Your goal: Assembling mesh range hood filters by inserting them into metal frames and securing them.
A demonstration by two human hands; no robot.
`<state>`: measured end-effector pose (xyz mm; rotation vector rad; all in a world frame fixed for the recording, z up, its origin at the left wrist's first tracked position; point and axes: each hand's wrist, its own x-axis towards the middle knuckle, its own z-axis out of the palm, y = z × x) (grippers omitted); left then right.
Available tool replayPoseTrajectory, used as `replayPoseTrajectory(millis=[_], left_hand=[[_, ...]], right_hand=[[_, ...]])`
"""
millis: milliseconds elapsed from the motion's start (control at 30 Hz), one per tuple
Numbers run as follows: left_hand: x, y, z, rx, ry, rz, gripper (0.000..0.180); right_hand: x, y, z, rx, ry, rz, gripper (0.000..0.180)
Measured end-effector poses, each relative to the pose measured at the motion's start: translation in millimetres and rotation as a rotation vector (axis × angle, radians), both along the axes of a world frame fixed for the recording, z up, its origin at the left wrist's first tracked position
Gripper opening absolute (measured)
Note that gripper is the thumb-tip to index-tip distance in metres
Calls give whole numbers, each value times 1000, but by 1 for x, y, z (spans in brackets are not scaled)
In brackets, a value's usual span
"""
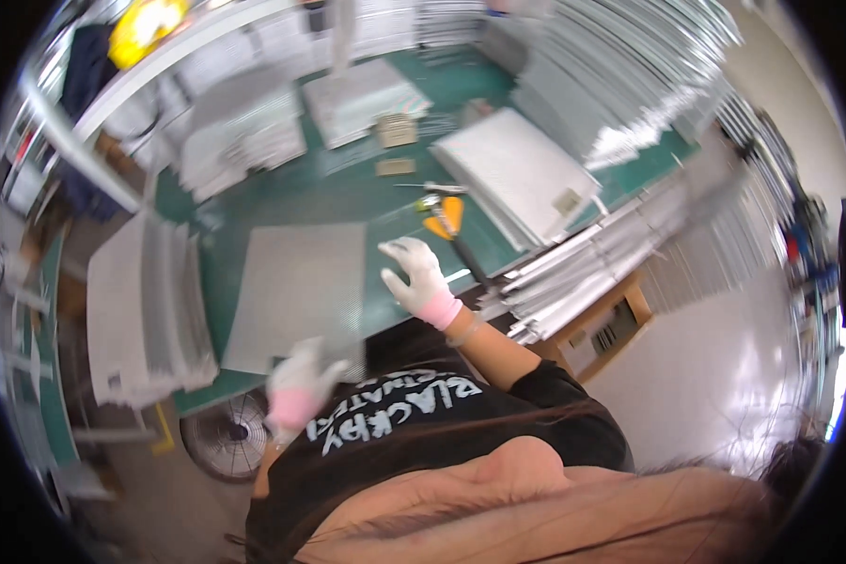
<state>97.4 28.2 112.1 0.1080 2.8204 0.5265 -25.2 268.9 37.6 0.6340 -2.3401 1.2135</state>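
Note:
A thin, pale, partly see-through sheet (296, 291) lies flat on the green tabletop (399, 315) in front of me. My left hand (301, 385), in a white glove with a pink cuff, is at the sheet's near edge. Motion smears its fingers, so whether they grip the sheet cannot be made out. My right hand (417, 277), gloved the same way, hovers right of the sheet with thumb and fingers apart and nothing between them. Just beyond it lies an orange tool with a black handle (446, 221), beside a slim metal tool (430, 187).
Stacks of pale sheets stand at the left (141, 310), far left (244, 132) and right (517, 174). A taller silvery stack (611, 75) rises at the back right. Small tan cards (397, 130) lie mid-table. A floor fan (226, 437) and a cardboard box (597, 334) are below the table.

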Motion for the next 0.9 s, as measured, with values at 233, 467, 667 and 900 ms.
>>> replayPoseTrajectory(millis=[233, 467, 667, 900], left_hand=[[-51, -43, -78, 52, 379, -37, 60], [-82, -95, -103, -232, 311, 34, 78], [-88, -94, -98, -159, 297, 20, 77], [-91, -104, -103, -136, 338, 42, 76]], right_hand=[[-40, -42, -42, 674, -55, 172, 52], [-220, -107, 76, 185, 195, -26, 49], [-343, -169, 129, 539, -317, -249, 53], [-314, -219, 161, 809, 105, -430, 36]])
